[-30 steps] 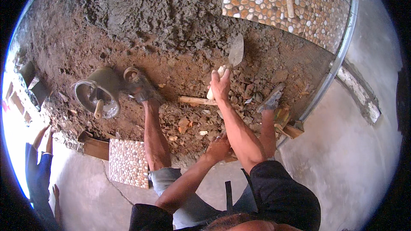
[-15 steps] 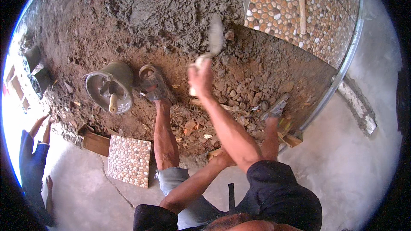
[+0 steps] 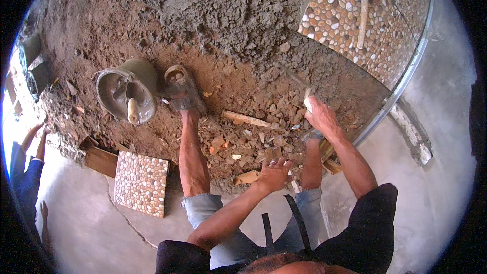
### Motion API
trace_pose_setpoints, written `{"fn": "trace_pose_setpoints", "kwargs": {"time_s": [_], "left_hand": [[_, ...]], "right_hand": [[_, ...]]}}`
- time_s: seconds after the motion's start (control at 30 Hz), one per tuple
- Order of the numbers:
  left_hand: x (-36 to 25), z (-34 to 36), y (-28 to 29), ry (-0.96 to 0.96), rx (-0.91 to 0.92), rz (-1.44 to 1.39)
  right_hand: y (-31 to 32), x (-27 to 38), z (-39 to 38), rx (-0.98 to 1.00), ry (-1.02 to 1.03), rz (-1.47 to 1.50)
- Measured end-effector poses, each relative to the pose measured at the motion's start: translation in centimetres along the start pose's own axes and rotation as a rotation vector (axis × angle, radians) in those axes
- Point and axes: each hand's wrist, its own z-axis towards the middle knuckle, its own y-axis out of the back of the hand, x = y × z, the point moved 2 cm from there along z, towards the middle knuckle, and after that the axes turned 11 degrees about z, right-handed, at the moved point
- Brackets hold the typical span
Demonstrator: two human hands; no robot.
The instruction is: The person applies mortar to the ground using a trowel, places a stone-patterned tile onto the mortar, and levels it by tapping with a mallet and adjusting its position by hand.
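The trowel point(image 3: 294, 76) is held at the soil bed point(image 3: 223, 94), towards its right edge, just short of the ragged border of the grey mortar point(image 3: 243, 25) and near a corner of the pebbled tile point(image 3: 332, 23). Its pale handle is wrapped by the fingers of the right hand point(image 3: 323, 114); the blade is seen nearly edge-on, so contact cannot be told. The left hand's point(image 3: 275, 173) fingers are spread, with nothing seen held. Strokes are probably best made short and shallow, with the tile's edge left unstruck.
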Motion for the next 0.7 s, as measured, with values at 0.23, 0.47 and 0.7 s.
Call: {"fn": "trace_pose_setpoints", "kwargs": {"time_s": [0.23,0.47,0.7], "left_hand": [[-0.4,1.0,2.3,0.011,0.207,-0.052],[-1.2,0.2,1.9,-0.017,0.069,-0.029],[-2.4,-1.6,0.9,-0.188,0.269,0.06]], "right_hand": [[-3.5,4.7,9.0,-0.172,-0.08,0.362],[-9.4,3.4,9.3,-0.493,-0.196,0.692],[-14.6,13.5,12.1,-0.414,-0.297,1.414]]}}
